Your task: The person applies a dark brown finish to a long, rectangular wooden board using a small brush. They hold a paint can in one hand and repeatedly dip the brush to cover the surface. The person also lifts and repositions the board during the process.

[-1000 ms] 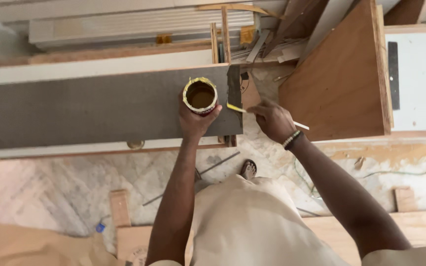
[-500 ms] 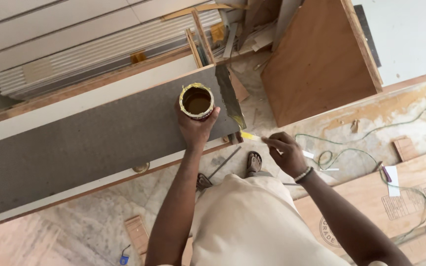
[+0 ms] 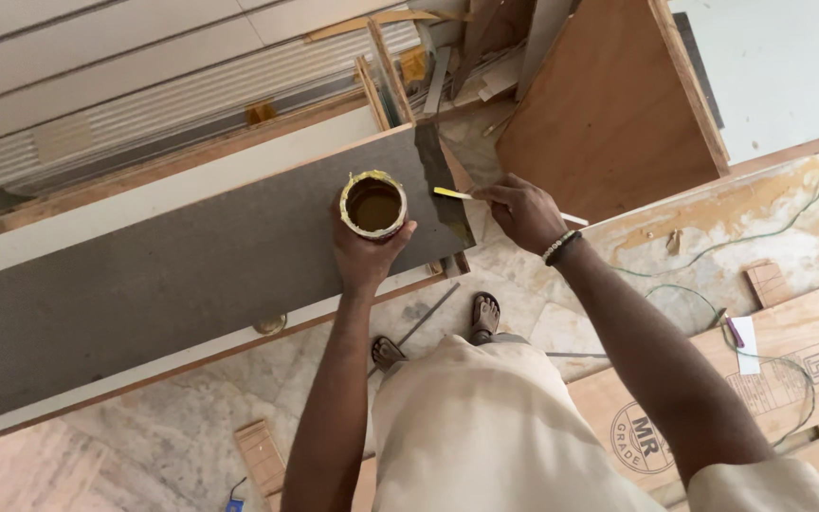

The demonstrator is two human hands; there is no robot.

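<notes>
Both arms were bare to the upper edge of view. Right wrist (image 3: 559, 247) carried a white bead bracelet beside a dark band. Left hand (image 3: 364, 254) had nothing on the wrist. A pale beige, loose garment (image 3: 485, 427) covered the torso and lap. Dark open sandals (image 3: 483, 315) were on both feet.

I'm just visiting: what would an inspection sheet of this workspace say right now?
Surface: long grey laminate-faced board, wet smear at its right end.
Job's things: open round tin of brown adhesive; thin yellow-tipped spreader strip.
Clutter: wood offcuts on the marble floor.
Grippers: left hand grips the tin; right hand pinches the strip.
Cables: thin green wire across the floor.
Surroundings: brown plywood panel; stacked white boards.
</notes>
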